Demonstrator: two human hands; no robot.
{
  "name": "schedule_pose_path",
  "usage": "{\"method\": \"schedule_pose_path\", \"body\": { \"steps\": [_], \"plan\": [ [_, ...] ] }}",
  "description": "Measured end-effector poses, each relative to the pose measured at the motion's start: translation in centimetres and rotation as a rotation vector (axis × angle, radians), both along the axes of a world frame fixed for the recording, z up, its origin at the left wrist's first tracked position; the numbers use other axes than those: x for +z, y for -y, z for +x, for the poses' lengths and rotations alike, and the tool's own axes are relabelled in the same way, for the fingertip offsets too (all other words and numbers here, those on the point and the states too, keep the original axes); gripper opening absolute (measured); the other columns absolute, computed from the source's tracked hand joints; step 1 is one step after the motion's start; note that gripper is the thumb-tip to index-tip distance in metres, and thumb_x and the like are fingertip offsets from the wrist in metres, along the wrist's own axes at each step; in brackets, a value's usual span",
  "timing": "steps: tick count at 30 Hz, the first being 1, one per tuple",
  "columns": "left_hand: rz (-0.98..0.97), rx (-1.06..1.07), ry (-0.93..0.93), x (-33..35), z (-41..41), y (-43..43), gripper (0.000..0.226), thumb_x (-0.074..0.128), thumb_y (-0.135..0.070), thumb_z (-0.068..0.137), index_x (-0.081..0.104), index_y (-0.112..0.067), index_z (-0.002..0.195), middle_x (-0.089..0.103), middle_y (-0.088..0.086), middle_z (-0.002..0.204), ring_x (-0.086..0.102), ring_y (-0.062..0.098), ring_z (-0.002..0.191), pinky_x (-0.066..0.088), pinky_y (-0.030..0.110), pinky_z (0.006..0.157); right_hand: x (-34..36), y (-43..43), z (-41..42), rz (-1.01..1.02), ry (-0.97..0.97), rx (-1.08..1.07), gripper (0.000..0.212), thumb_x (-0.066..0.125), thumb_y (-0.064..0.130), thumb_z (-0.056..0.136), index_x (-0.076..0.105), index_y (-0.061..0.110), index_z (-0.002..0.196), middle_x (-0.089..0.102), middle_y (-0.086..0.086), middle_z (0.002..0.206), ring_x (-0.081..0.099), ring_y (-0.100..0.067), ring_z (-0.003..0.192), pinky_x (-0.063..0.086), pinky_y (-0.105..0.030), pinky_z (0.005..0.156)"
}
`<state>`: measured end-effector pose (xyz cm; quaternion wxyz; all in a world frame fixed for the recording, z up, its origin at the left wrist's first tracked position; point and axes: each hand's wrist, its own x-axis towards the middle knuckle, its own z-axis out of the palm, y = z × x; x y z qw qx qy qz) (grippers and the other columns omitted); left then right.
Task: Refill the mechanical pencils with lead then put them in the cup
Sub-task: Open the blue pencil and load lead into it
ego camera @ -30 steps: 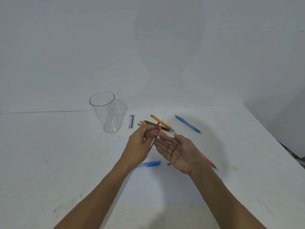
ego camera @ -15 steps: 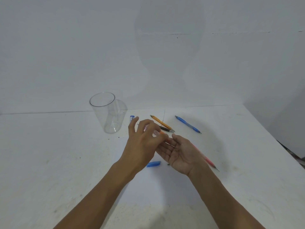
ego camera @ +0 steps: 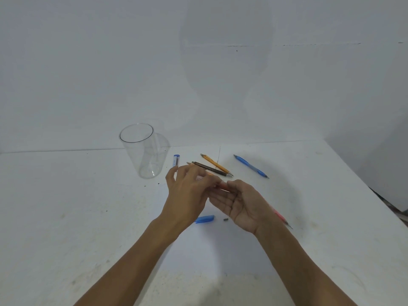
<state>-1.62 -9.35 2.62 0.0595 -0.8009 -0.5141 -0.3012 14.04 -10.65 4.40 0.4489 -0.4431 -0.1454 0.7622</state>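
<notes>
Your left hand (ego camera: 187, 195) and right hand (ego camera: 245, 206) meet over the white table (ego camera: 88, 217), and both are grasping the red mechanical pencil (ego camera: 221, 187). The left pinches one end between curled fingertips. The right lies palm up, with the pencil across its fingers and the thumb folded down on it. Only a short stretch of the barrel shows between your two hands, so you cannot tell from here which end is which. Up and to the left of the grip stands the clear plastic cup (ego camera: 136, 133), upright and well apart from your fingers. Between the cup and the grip, just beyond your left fingertips, lies the blue-capped lead tube (ego camera: 176, 160). Directly beyond the grip an orange pencil (ego camera: 215, 164) and a dark pencil (ego camera: 209, 168) lie side by side, touching or nearly so. Farther to the right of them a blue pencil (ego camera: 250, 166) lies alone. Nearer to you than the grip, a blue cap (ego camera: 204, 218) rests on the table below your left palm, with a small dark piece (ego camera: 225, 219) just beside it. To the right of the grip, a second red pencil (ego camera: 280, 217) pokes its tip out past your right wrist, the rest hidden behind the hand.
</notes>
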Motion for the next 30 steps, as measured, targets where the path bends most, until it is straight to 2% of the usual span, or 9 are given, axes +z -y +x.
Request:
{"method": "schedule_pose_path", "body": {
  "steps": [3,7,12,16,19,21,24,26,30],
  "plan": [
    [-0.057,-0.002,0.026,-0.8,-0.3,-0.2,0.039,0.075,-0.009,0.08,0.068,-0.036,0.108,0.065,-0.005,0.1,0.06,0.024,0.1,0.042,0.053,0.092,0.2,-0.1,0.1,0.061,0.15,0.055,0.03,0.039,0.016,0.104,0.063,-0.001,0.113,0.074,-0.019,0.099,0.073,-0.031,0.089,0.06,-0.037,0.075],
    [-0.203,-0.018,0.206,-1.2,-0.2,0.1,0.026,0.067,-0.02,0.089,0.069,-0.031,0.112,0.069,-0.001,0.102,0.062,0.022,0.093,0.052,0.046,0.081,0.5,-0.3,0.3,0.191,0.427,0.114,0.024,0.044,0.015,0.102,0.061,0.004,0.117,0.075,-0.015,0.098,0.074,-0.028,0.087,0.061,-0.038,0.078],
    [-0.382,0.017,0.357,-1.0,0.2,0.6,0.024,0.058,-0.025,0.094,0.067,-0.03,0.116,0.067,-0.002,0.115,0.058,0.015,0.102,0.051,0.037,0.093,0.8,-0.4,0.4,0.264,0.634,0.123,0.024,0.053,0.023,0.097,0.06,0.007,0.113,0.075,-0.012,0.094,0.075,-0.025,0.081,0.061,-0.041,0.08],
    [-0.432,0.011,0.42,-1.0,0.2,0.7,0.023,0.056,-0.026,0.095,0.067,-0.028,0.115,0.066,-0.002,0.115,0.058,0.013,0.103,0.049,0.029,0.095,0.7,-0.7,0.4,0.265,0.636,0.095,0.029,0.056,0.03,0.094,0.065,0.007,0.109,0.076,-0.011,0.09,0.075,-0.024,0.079,0.061,-0.039,0.079],
    [-0.517,-0.004,0.536,-0.8,0.1,0.7,0.021,0.053,-0.024,0.098,0.065,-0.03,0.114,0.063,-0.009,0.112,0.057,0.007,0.101,0.043,0.006,0.086,0.8,-0.6,0.7,0.26,0.531,0.092,0.027,0.057,0.029,0.094,0.067,0.008,0.106,0.076,-0.013,0.092,0.075,-0.026,0.083,0.06,-0.039,0.081],
    [-0.575,0.0,0.618,-0.6,0.1,0.7,0.02,0.051,-0.026,0.099,0.063,-0.033,0.114,0.062,-0.012,0.113,0.058,0.005,0.102,0.04,-0.002,0.079,0.9,-0.4,0.9,0.308,0.501,0.102,0.024,0.057,0.022,0.095,0.067,0.007,0.11,0.075,-0.013,0.096,0.074,-0.026,0.087,0.059,-0.042,0.086],
    [-0.612,-0.023,0.713,-0.4,0.1,0.6,0.02,0.052,-0.027,0.098,0.063,-0.033,0.114,0.066,-0.009,0.116,0.061,0.01,0.107,0.046,0.012,0.092,0.9,-0.4,1.1,0.394,0.582,0.088,0.023,0.058,0.014,0.094,0.067,0.006,0.114,0.075,-0.012,0.098,0.074,-0.023,0.087,0.059,-0.04,0.085],
    [-0.625,-0.028,0.762,-0.1,0.3,0.7,0.02,0.053,-0.027,0.097,0.063,-0.032,0.114,0.066,-0.008,0.115,0.062,0.01,0.105,0.049,0.021,0.094,0.9,-0.5,0.9,0.44,0.658,0.061,0.022,0.06,0.013,0.093,0.068,0.006,0.112,0.075,-0.012,0.097,0.074,-0.021,0.085,0.06,-0.037,0.083],
    [-0.658,-0.025,0.841,0.3,0.7,1.0,0.019,0.053,-0.028,0.097,0.063,-0.034,0.113,0.064,-0.013,0.11,0.06,0.004,0.098,0.048,0.007,0.074,0.6,-0.5,0.5,0.521,0.806,0.035,0.019,0.06,0.014,0.093,0.068,0.008,0.109,0.075,-0.009,0.094,0.074,-0.017,0.08,0.061,-0.034,0.079]
  ]
}}
